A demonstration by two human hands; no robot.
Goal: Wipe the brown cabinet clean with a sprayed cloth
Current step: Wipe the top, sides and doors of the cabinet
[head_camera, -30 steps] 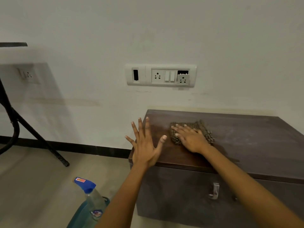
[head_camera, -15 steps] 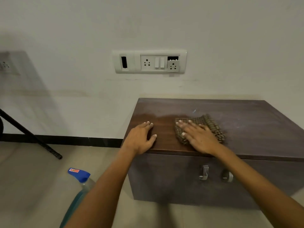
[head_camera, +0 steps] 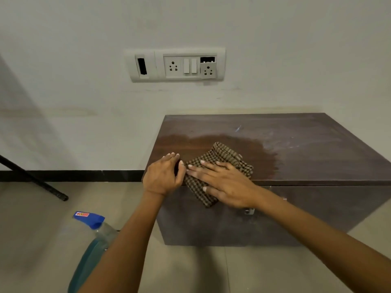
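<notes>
The brown cabinet [head_camera: 306,144] stands against the wall, with a darker wet patch [head_camera: 203,142] across the left of its top and dusty streaks on the right. A brown checked cloth [head_camera: 224,154] lies at the front left of the top and hangs a little over the front edge. My right hand [head_camera: 226,182] presses flat on the cloth with straight, spread fingers. My left hand [head_camera: 163,176] rests on the cabinet's front left corner, its thumb right beside the cloth's left edge.
A spray bottle [head_camera: 93,240] with a blue head and blue liquid stands on the floor under my left forearm. A black pole [head_camera: 31,178] slants down to the floor at the left. A socket panel [head_camera: 175,65] is on the wall. A metal latch [head_camera: 249,210] shows under my right wrist.
My right hand has dragged the cloth left and toward the front edge, where it now overhangs. My left hand came down onto the cabinet's corner and now sits against the cloth.
</notes>
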